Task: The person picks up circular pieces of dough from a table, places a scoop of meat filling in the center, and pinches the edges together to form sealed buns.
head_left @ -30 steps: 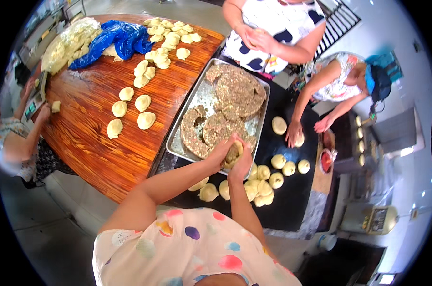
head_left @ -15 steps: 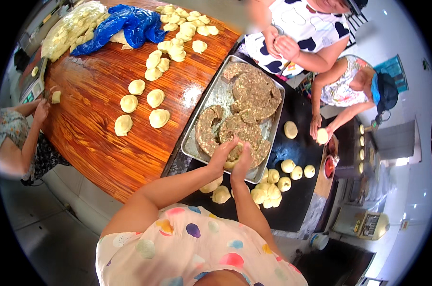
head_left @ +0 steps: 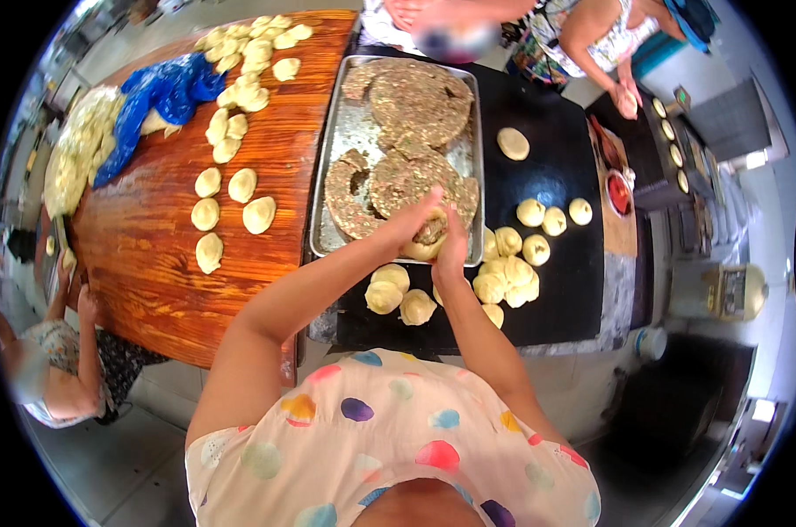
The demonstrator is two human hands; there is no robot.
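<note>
Between my two hands, over the near right corner of a metal tray (head_left: 349, 123), is a cupped piece of dough (head_left: 420, 251) with brown filling (head_left: 431, 230) showing at its top. My left hand (head_left: 407, 221) closes round its left side, and my right hand (head_left: 453, 246) wraps the right side. Large flattened mounds of speckled filling (head_left: 420, 105) cover much of the tray. Rounded dough balls (head_left: 507, 279) cluster right of my right wrist, and a few more (head_left: 417, 306) sit below my left forearm. One flat dough disc (head_left: 513, 143) lies beyond them.
A wooden table (head_left: 143, 263) on the left carries loose dough pieces (head_left: 207, 252) and blue plastic sheeting (head_left: 174, 83). Co-workers stand at the far side and left; one holds dough in their hands (head_left: 626, 98). A red-filled bowl (head_left: 620, 193) sits at the black worktop's right edge.
The view has turned, so the tray and tables appear shifted. Filling now shows plainly in the dough between my hands. The far-right co-worker's hands have come together round a dough piece.
</note>
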